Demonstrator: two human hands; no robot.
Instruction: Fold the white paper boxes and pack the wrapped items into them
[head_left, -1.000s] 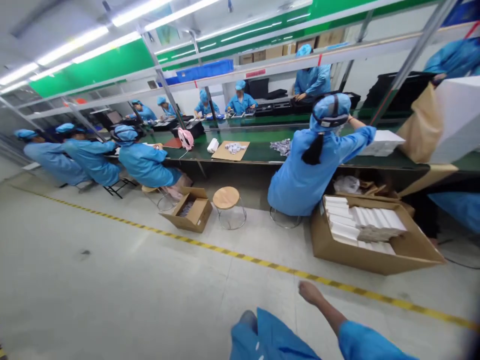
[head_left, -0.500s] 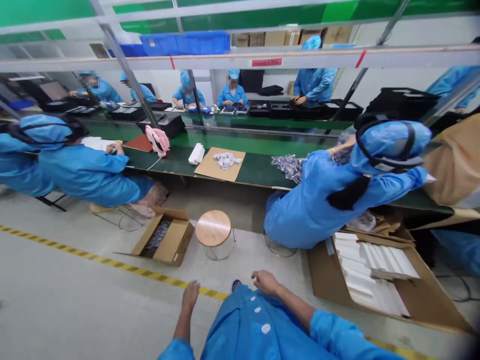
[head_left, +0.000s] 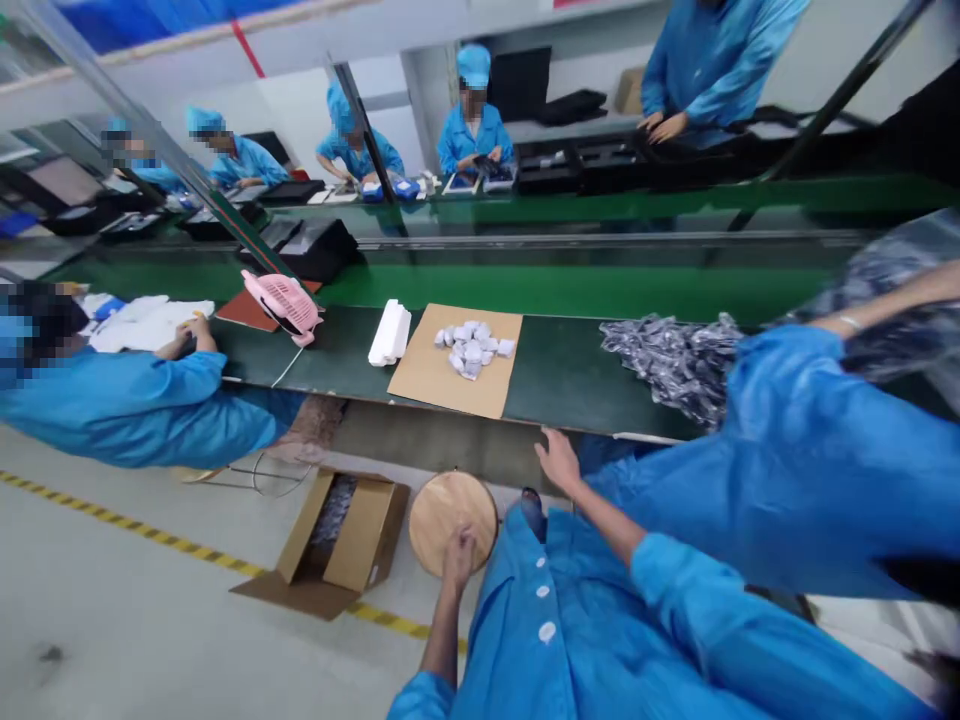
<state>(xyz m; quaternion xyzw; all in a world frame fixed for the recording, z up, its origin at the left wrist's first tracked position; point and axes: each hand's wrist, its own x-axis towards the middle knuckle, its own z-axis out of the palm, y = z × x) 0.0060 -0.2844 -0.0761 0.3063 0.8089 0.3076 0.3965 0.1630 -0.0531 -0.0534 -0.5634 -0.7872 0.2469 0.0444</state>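
My left hand (head_left: 460,553) hangs over the round wooden stool (head_left: 439,510), its fingers curled in and nothing visible in them. Whether it touches the seat I cannot tell. By the front edge of the green workbench (head_left: 566,385), my right hand (head_left: 557,460) has its fingers stretched out and holds nothing. On the bench ahead lies a cardboard sheet (head_left: 412,375) with a pile of small pale grey wrapped pieces (head_left: 471,348). Beside it on the left sits a stack of white strips (head_left: 390,333).
An open carton (head_left: 382,530) stands on the floor left of the stool. A pink fan (head_left: 285,303) is on the bench. A co-worker in blue (head_left: 795,480) sits close on my right, by a heap of grey plastic-wrapped pieces (head_left: 675,360). Another person (head_left: 135,400) works at the left.
I have moved forward to the bench and stool. My left hand has come over the stool, and my right hand has reached forward to the bench edge with its fingers opened.
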